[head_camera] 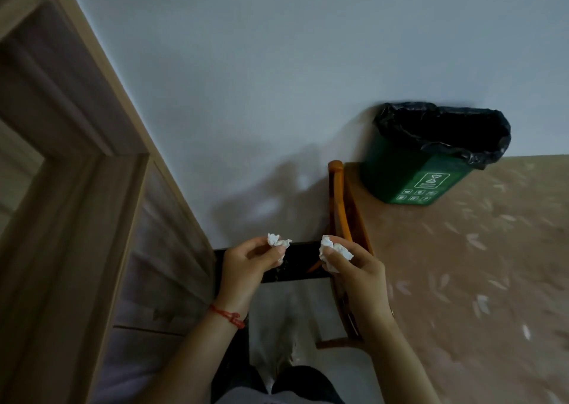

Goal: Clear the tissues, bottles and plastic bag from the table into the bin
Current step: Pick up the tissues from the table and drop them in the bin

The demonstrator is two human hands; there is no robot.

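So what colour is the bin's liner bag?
Black, over a green bin; liner bag shows in the head view.

A crumpled white tissue [278,243] is pinched in the fingers of the left hand [246,268], whose wrist is circled by a red string bracelet [229,316], and a second crumpled tissue [334,254] is gripped in the right hand [357,276]. Both hands are held close together, apart from each other, above what seems to be a dark table edge [300,260], though the dim light leaves this unsure. A green bin [421,172] lined with a black bag [443,129] is seen standing on the patterned floor [477,265] against the pale wall [277,65], well apart from the hands, with an orange wooden chair [341,206] between them.
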